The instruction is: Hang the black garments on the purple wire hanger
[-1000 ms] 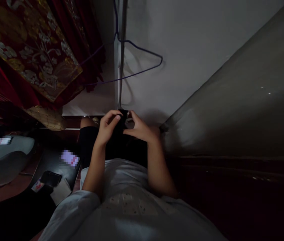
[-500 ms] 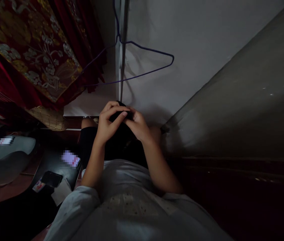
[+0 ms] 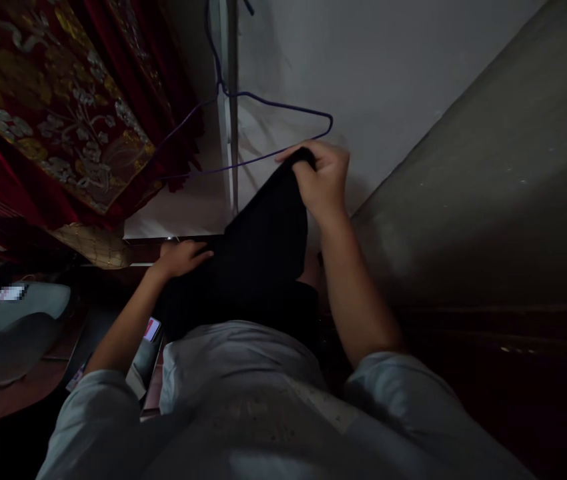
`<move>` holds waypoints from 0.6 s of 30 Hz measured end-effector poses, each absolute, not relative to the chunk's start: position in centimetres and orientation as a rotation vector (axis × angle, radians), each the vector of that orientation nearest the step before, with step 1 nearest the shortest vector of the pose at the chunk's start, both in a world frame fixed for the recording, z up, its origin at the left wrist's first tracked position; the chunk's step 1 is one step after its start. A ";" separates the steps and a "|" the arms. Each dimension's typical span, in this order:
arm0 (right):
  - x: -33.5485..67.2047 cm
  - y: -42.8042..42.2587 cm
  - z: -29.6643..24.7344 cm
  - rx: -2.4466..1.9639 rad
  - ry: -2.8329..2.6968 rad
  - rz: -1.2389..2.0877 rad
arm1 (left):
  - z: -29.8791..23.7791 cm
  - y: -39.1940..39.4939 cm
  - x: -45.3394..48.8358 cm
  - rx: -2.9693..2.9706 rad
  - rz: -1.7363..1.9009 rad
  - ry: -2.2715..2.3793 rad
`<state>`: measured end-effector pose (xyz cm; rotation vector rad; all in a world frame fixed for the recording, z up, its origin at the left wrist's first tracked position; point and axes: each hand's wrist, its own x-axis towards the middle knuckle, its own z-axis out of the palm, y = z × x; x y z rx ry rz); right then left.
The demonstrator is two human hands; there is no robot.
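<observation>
A black garment (image 3: 263,247) is stretched in front of me in the head view. My right hand (image 3: 322,177) grips its upper corner, raised close to the lower bar of a thin purple wire hanger (image 3: 263,107) that hangs on the white wall. My left hand (image 3: 179,257) is lower and to the left, holding the garment's other edge near my dark-clothed lap. The cloth hides most of my lap and part of my left hand's fingers. The scene is dim.
A red and gold patterned cloth (image 3: 58,107) hangs at the upper left. A dark phone and small cards (image 3: 149,332) lie at the lower left beside grey cushions (image 3: 13,327). A tall grey panel (image 3: 488,200) slopes along the right.
My hands were together on a small bunched black item. They have moved apart: the right hand rose toward the hanger, the left dropped left, and the black garment is spread out between them.
</observation>
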<state>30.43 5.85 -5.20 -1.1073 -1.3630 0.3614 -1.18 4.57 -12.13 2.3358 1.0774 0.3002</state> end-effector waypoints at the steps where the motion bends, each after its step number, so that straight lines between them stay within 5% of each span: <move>1: 30.4 7.3 -5.3 -1.113 -1.374 0.326 | -11.7 4.5 -2.2 2.356 0.307 1.157; 7: 28.4 14.6 -8.8 -1.152 -1.431 0.624 | -9.0 3.7 -5.7 2.397 0.287 1.220; 12: 30.3 14.3 -8.2 -1.239 -1.383 0.515 | -7.9 5.4 -6.9 2.370 0.155 1.428; 18: 32.5 11.4 -6.2 -1.294 -1.427 0.407 | -3.4 8.4 -5.4 2.608 0.593 1.238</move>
